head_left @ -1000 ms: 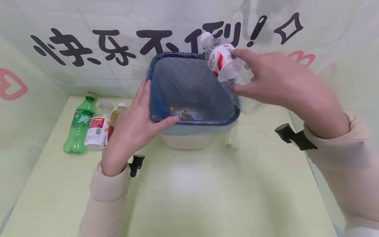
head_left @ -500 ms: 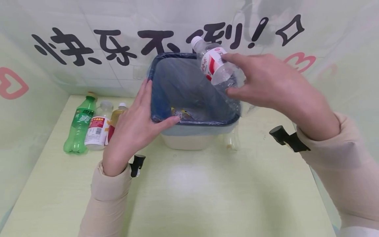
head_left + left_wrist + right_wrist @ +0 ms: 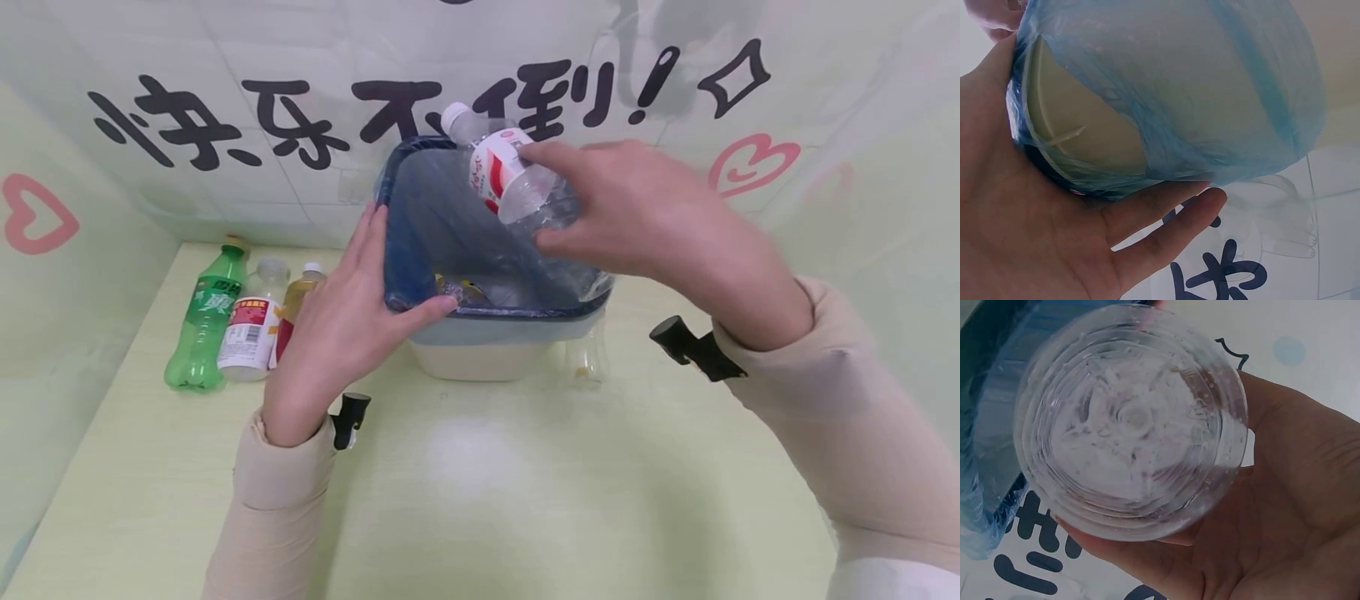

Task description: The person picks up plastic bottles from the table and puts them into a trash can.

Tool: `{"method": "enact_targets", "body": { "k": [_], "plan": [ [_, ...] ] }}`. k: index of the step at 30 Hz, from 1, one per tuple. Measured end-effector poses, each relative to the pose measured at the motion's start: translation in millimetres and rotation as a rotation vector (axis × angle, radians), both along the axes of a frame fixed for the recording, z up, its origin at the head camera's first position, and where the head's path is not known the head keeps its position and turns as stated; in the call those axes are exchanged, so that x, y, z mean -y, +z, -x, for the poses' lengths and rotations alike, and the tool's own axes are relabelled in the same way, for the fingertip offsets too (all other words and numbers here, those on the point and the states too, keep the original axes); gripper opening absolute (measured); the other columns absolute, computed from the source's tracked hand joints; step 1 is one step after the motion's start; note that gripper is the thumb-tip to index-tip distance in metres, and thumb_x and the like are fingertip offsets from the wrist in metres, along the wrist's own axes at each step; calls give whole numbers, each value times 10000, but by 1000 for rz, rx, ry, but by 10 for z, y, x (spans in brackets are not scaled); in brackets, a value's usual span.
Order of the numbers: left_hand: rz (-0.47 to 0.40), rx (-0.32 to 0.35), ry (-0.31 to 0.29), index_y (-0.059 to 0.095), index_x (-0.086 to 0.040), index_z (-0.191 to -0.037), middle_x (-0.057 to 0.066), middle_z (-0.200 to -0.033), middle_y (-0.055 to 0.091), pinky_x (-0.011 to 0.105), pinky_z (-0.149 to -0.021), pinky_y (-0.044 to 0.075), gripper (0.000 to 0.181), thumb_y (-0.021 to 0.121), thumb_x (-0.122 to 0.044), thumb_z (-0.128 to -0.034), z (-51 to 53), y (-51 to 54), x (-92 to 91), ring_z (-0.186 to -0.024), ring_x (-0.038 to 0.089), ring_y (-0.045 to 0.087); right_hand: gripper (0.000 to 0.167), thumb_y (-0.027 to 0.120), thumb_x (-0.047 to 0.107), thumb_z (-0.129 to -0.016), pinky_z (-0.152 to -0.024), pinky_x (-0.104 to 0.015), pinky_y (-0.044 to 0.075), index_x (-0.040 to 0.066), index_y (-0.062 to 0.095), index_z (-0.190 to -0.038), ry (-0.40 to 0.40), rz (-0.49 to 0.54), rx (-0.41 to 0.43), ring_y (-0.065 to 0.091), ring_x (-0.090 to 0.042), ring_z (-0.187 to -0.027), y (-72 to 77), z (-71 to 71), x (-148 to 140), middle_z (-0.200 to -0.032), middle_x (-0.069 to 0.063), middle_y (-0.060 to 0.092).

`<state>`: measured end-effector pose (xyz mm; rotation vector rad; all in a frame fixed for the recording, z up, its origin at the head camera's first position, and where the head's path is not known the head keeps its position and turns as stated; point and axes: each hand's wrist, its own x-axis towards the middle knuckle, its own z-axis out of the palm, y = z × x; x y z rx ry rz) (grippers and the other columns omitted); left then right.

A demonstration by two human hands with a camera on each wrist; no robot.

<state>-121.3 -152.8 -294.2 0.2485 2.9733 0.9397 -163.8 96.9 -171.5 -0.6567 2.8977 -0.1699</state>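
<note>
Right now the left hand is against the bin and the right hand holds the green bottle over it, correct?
Not green: in the head view, the right hand holds a clear bottle over the bin. The left hand is against it, as you said.

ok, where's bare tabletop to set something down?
Widest: table in front of the bin, between left sleeve and right sleeve. Also left of the left sleeve, nearer than the green bottle. Crowded: back left, with white-labelled bottle and amber bottle by the left hand. The bin's mouth: crossed in head view by the right hand's clear bottle.
</note>
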Motion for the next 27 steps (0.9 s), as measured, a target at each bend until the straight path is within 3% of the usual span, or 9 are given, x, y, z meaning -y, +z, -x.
{"method": "enact_targets", "body": {
  "k": [13, 17, 21, 27],
  "plan": [
    [-2, 2, -3, 4, -141, -1607, -26, -1666, -29, 649, -1028, 374, 1179, 587, -770, -798, -4, -9, 4, -1429, 404, 325, 757, 665, 337, -889, -739, -384, 474, 286, 325, -1563, 17, -16, 43, 587, -227, -852, -100, 55, 143, -1113, -15, 650],
    [-3, -13, -5, 7, -134, -1606, -29, -1665, -28, 641, -1016, 391, 1177, 578, -775, -801, -9, -21, -3, -1407, 417, 355, 782, 685, 401, -903, -874, -434, 488, 235, 313, -1571, 42, -27, 80, 590, -254, -1049, -167, 117, 173, -1290, -52, 620],
    [1, -23, -6, 5, -128, -1604, -36, -1664, -33, 636, -985, 416, 1173, 562, -782, -806, -12, -24, -9, -1366, 437, 406, 860, 680, 507, -900, -1085, -483, 382, 189, 268, -1584, 66, -17, 86, 472, -306, -1334, -208, 157, 161, -1506, -83, 468],
    [3, -16, -3, 0, -128, -1603, -34, -1663, -37, 629, -966, 430, 1171, 562, -779, -809, -17, -18, 0, -1349, 443, 424, 872, 664, 563, -890, -1125, -483, 335, 199, 278, -1582, 55, 17, 60, 413, -304, -1394, -229, 150, 136, -1554, -80, 399]
  ]
}}
